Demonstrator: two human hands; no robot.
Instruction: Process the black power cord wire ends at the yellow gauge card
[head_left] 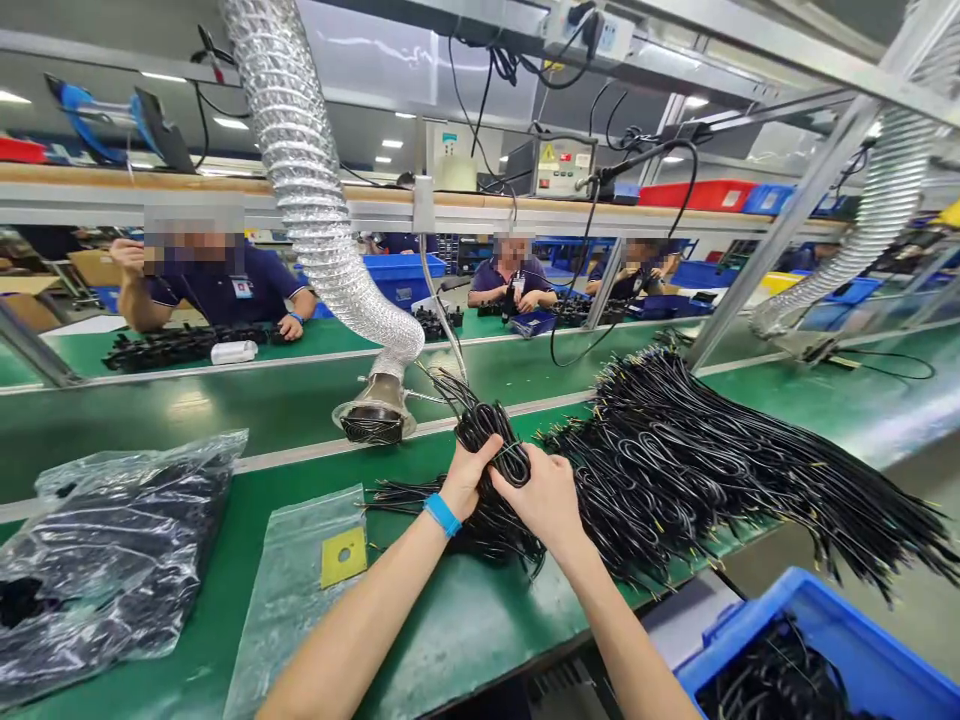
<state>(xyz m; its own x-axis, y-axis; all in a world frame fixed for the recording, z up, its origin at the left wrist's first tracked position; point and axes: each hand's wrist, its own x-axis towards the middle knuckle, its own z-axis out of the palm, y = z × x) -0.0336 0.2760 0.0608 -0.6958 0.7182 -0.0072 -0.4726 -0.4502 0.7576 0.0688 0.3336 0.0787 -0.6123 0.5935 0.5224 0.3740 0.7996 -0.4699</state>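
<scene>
Looped bundle of thin black cables [487, 428] is being held up in both hands just above the green-topped bench [469, 630], approx. mid-view. L hand [465, 478] is curled round the near L side of it w/ the thumb laid on top; R hand [541, 492] is closed on the R side, thumb pressed against the loops. Neither is opened much, tho some fingertips are hidden behind the bundle so the exact grip can't be told. A bright blue wristband [442, 514] is worn on the L wrist. Loose cable ends w/ lighter tips are pointed up & away from the hands. To the R, the bench is covered by a big spread-out pile of black cables [675, 450], some hung over the edge, & more cables are laid under/beside the hands. Below that, black stuff is held in a blue plastic bin [885, 660]. On the L, a flat clear plastic bag [274, 590] is topped w/ a yellow square card w/ a round hole [334, 570], & farther L a bulky clear bag of black items [124, 560] is seen. A round black fan [373, 424] is fixed under a silver flex duct [300, 150] beyond the hands.
</scene>
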